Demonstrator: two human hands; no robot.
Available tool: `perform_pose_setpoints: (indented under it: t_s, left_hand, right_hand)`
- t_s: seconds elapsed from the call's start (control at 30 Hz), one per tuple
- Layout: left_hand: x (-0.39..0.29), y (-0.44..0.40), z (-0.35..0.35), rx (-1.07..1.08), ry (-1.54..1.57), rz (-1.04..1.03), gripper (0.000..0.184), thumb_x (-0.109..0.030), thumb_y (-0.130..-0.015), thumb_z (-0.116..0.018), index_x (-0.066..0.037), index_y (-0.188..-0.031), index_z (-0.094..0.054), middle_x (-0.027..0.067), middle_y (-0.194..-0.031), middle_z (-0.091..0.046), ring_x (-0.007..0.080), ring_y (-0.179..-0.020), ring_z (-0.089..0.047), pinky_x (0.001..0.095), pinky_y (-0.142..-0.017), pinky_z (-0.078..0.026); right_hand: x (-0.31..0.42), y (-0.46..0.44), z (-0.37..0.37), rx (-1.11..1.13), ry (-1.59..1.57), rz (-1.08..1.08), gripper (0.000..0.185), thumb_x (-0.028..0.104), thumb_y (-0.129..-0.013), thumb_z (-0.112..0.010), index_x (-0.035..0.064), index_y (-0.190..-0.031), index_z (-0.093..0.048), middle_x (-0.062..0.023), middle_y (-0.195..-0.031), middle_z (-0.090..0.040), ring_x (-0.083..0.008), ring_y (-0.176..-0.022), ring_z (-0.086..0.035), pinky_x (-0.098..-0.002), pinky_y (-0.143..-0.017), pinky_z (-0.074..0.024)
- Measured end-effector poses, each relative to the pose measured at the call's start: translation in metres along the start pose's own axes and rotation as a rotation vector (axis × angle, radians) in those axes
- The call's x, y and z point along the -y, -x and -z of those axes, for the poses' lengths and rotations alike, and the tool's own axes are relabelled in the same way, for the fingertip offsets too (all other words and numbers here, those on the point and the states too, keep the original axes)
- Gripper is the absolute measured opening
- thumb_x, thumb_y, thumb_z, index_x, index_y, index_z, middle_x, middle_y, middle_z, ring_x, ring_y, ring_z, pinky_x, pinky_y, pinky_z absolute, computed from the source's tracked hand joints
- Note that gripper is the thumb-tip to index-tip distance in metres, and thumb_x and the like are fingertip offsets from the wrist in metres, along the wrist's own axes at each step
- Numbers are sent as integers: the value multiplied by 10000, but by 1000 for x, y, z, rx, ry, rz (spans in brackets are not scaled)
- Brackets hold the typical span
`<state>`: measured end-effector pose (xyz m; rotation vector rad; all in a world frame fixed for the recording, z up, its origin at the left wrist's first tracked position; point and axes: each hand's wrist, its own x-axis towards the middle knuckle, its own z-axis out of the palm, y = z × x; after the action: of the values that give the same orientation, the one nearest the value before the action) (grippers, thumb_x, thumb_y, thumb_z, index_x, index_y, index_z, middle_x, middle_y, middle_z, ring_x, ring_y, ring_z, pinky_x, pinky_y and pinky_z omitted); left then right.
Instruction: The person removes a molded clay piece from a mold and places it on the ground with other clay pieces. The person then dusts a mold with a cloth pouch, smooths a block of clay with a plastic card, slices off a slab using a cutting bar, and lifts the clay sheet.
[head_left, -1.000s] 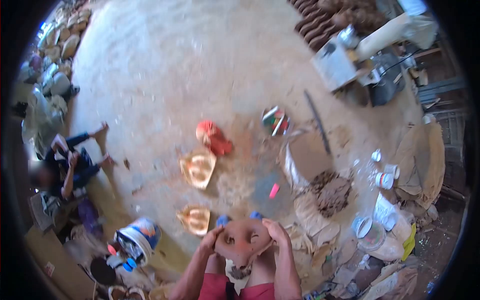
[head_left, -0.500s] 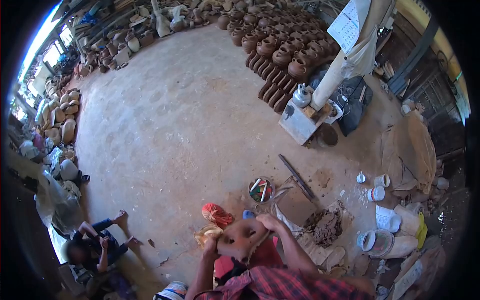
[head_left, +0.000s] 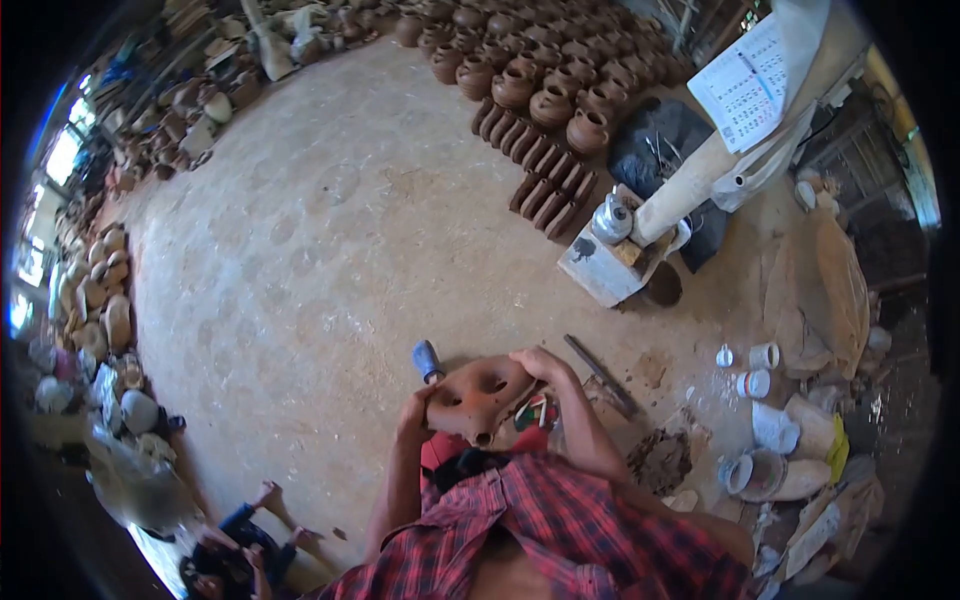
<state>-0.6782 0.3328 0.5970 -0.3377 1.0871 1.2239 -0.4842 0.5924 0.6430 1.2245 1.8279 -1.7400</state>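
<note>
A brown clay piece (head_left: pixel 470 402) with two holes and a small spout-like opening is held out in front of my body. My left hand (head_left: pixel 417 408) grips its left edge, and my right hand (head_left: pixel 538 366) grips its upper right edge. The fingers of both hands are partly hidden by the piece. Below and behind it, a round container (head_left: pixel 537 412) with coloured and white items is partly covered by the clay and my right arm. One foot in a blue shoe (head_left: pixel 427 358) shows just above the piece.
Clay pots (head_left: pixel 513 88) and stacked curved clay pieces (head_left: pixel 540 170) stand at the back. A white block (head_left: pixel 600 270) sits by a wrapped post (head_left: pixel 690 195). Right of me are a dark stick (head_left: pixel 600 375), wet clay (head_left: pixel 662 458) and white cups (head_left: pixel 753 383). Another person (head_left: pixel 235 555) sits at lower left.
The view has tilted up and shifted forward, and my body stands over the floor further on. A blue shoe now shows ahead. Both hands still hold the clay piece, now higher in view.
</note>
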Motion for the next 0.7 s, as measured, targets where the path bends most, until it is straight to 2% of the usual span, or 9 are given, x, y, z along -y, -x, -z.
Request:
perform_pose_setpoints:
  t_s: [0.07,0.13,0.27,0.3,0.43,0.53,0.6,0.67,0.7]
  left_hand:
    - [-79,-48,-3,35,-21,36,459,-338,-1061,-464,-14,-1337,-635,171,-1248,-729,289,-1055,-742,432,-927,-619]
    - [-139,-56,-11,4,-146,60,465,-348,-1059,-468,-9,-1322,-645,172,-1248,-729,290,-1061,-741,430,-930,-618]
    - [-282,-60,-62,-80,-358,58,468,-354,-1050,-523,28,-1286,-653,174,-1175,-750,291,-933,-761,416,-858,-632]
    - [-310,-79,-66,-29,-288,89,463,-339,-1051,-519,41,-1279,-654,184,-1165,-749,298,-948,-756,417,-844,-632]
    - [-420,-149,-103,-23,-399,110,463,-330,-1048,-530,54,-1280,-649,191,-1168,-743,295,-948,-754,418,-830,-635]
    - [-493,-230,-123,45,-446,131,463,-324,-1052,-536,62,-1283,-647,198,-1195,-735,293,-977,-749,425,-886,-623]
    - [-536,-283,-146,53,-500,169,470,-301,-1046,-558,78,-1313,-631,204,-1236,-722,294,-1067,-730,426,-975,-589]
    - [-565,-355,-159,-44,-549,87,478,-274,-1038,-582,93,-1342,-613,202,-1256,-715,289,-1152,-701,418,-1022,-564]
    - [-585,-373,-184,-69,-595,61,480,-254,-1038,-592,74,-1389,-590,188,-1297,-701,288,-1191,-683,412,-1031,-559]
  right_hand:
    - [44,-44,19,-33,0,43,480,371,-1037,-474,-2,-1205,-724,-161,-1113,-766,-222,-984,-707,-393,-874,-564]
    - [70,-66,17,-91,-348,22,428,328,-1037,-507,-20,-1121,-741,-133,-1038,-764,-225,-805,-730,-367,-738,-591]
    - [136,-131,49,-171,-290,20,423,321,-1022,-495,-5,-1144,-736,-149,-1055,-756,-213,-859,-726,-357,-757,-586]
    - [143,-155,58,-207,-179,200,421,336,-1015,-499,13,-1149,-733,-145,-1048,-753,-206,-850,-708,-358,-733,-571]
    - [198,-219,107,-222,-444,79,410,344,-1005,-511,20,-1123,-731,-103,-1027,-744,-195,-870,-677,-369,-773,-544]
    - [244,-257,164,-225,-577,-71,400,336,-1008,-515,19,-1120,-732,-84,-1017,-737,-200,-931,-676,-375,-848,-537]
    - [243,-315,198,-308,-520,57,415,349,-1021,-509,9,-1112,-729,-95,-1020,-734,-209,-936,-688,-378,-838,-542]
    - [223,-393,213,-485,-555,162,429,349,-1039,-506,-14,-1096,-729,-116,-1059,-741,-223,-966,-695,-388,-859,-544]
    - [242,-395,248,-339,-712,51,427,335,-1046,-508,-23,-1141,-720,-148,-1093,-741,-221,-987,-697,-369,-860,-551]
